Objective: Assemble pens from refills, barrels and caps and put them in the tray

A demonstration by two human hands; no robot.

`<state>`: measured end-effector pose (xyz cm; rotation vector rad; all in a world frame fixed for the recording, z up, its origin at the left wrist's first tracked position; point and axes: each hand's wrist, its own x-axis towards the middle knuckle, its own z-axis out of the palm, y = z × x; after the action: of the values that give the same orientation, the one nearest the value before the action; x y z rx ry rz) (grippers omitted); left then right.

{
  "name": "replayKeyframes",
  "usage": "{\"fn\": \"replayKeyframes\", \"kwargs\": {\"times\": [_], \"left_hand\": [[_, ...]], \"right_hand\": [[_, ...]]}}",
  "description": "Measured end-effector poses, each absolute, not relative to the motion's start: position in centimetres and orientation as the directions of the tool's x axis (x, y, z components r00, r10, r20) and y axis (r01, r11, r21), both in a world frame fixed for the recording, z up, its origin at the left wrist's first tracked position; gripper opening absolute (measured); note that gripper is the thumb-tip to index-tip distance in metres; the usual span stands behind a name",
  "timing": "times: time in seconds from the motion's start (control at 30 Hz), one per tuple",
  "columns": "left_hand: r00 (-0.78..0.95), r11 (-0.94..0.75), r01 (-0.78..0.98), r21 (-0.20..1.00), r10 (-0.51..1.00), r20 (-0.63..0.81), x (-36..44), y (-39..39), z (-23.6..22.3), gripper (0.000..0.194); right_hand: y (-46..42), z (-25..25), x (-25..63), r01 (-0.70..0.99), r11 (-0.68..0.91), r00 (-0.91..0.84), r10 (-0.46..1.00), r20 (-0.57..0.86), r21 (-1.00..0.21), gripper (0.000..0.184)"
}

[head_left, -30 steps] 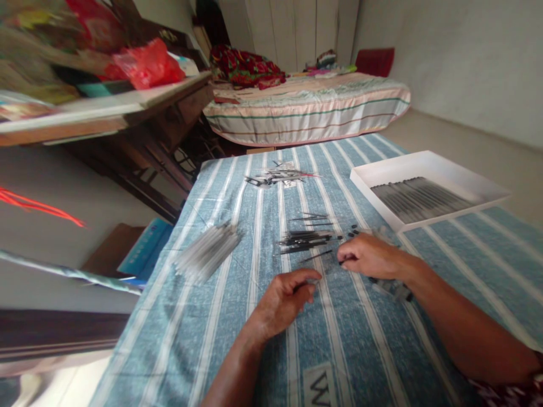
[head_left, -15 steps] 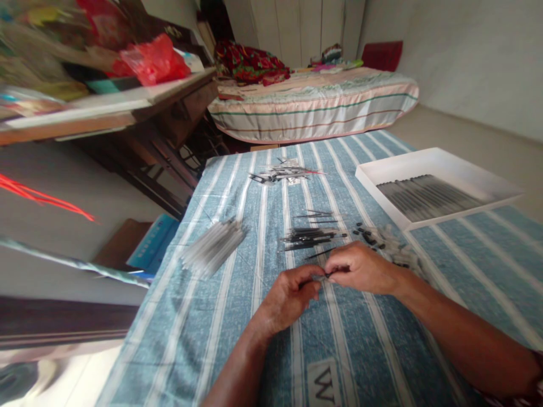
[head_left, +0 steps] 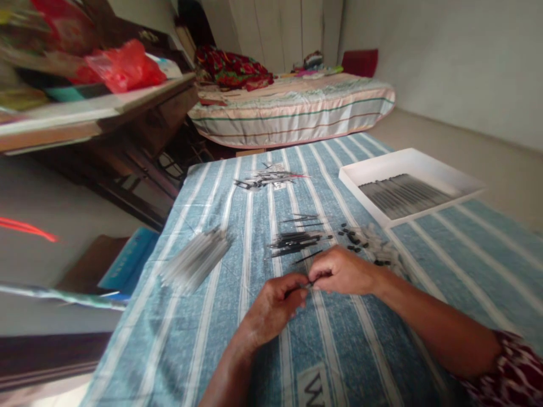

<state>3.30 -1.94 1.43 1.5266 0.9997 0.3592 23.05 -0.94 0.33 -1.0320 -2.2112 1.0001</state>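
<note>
My left hand (head_left: 275, 308) and my right hand (head_left: 345, 272) meet fingertip to fingertip low over the striped cloth. Both pinch a small dark piece (head_left: 311, 283), mostly covered by the fingers, so its kind is unclear. Just beyond the hands lies a pile of thin black rods (head_left: 294, 242), like pen refills, with one loose black rod (head_left: 307, 257) close to my right fingers. Small black and clear caps (head_left: 375, 244) are scattered past my right wrist. To the left rests a bundle of pale, clear tubes (head_left: 197, 257), like pen barrels.
A white open box (head_left: 373, 212) at the right holds a row of dark-filled slim pens (head_left: 405, 194). Toward the far edge of the striped cloth (head_left: 229, 316) lies a mixed pile of thin parts (head_left: 267, 179). Beyond are a bed (head_left: 297, 118) and a cluttered side table (head_left: 144, 102).
The whole scene has shifted left in view as the head turned slightly right. Both hands stay together at the small dark piece, with only slight finger movement.
</note>
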Motion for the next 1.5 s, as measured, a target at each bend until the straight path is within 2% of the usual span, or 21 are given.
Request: {"fn": "replayKeyframes", "kwargs": {"times": [0.17,0.37,0.47,0.57,0.67,0.8,0.97,1.17,1.33,1.5], "left_hand": [[0.559,0.064,0.472,0.879,0.75,-0.355,3.1,-1.1,2.1,0.023],[0.544,0.024,0.529,0.848,0.758,-0.36,2.6,-0.1,1.0,0.035],[0.482,0.048,0.531,0.846,0.804,-0.349,2.5,-0.2,0.9,0.04],[0.428,0.057,0.533,0.844,0.843,-0.327,2.8,-0.4,1.4,0.042],[0.41,0.04,0.531,0.847,0.862,-0.298,3.1,-0.6,1.9,0.045],[0.4,0.002,0.531,0.847,0.881,-0.253,3.3,-0.7,1.9,0.044],[0.439,-0.061,0.523,0.85,0.874,-0.208,3.5,-0.8,2.1,0.037],[0.444,-0.033,0.554,0.832,0.857,-0.262,3.7,-0.4,2.9,0.035],[0.376,0.023,0.537,0.843,0.888,-0.264,3.5,0.0,2.4,0.049],[0.397,0.012,0.515,0.857,0.883,-0.251,3.4,0.0,2.4,0.049]], "right_hand": [[0.0,0.5,23.1,0.34,0.131,-0.62,0.776,-0.117,-0.931,0.002],[1.0,0.4,22.8,0.271,-0.032,-0.616,0.762,-0.199,-0.962,0.011],[1.2,0.3,22.6,0.229,-0.102,-0.619,0.752,-0.226,-0.968,0.019],[1.5,-0.3,22.5,0.178,-0.095,-0.618,0.764,-0.186,-0.979,0.027],[1.8,-0.9,22.6,0.195,-0.04,-0.593,0.791,-0.15,-0.98,0.033],[1.7,-0.8,22.7,0.243,0.034,-0.585,0.803,-0.118,-0.969,0.03],[1.4,-0.5,22.6,0.281,0.034,-0.585,0.798,-0.143,-0.959,0.029],[1.4,-0.7,22.7,0.303,0.087,-0.564,0.819,-0.105,-0.949,0.036],[1.6,-1.1,22.6,0.213,0.084,-0.564,0.824,-0.052,-0.973,0.037],[1.6,-1.5,22.5,0.276,0.098,-0.572,0.816,-0.082,-0.956,0.036]]}}
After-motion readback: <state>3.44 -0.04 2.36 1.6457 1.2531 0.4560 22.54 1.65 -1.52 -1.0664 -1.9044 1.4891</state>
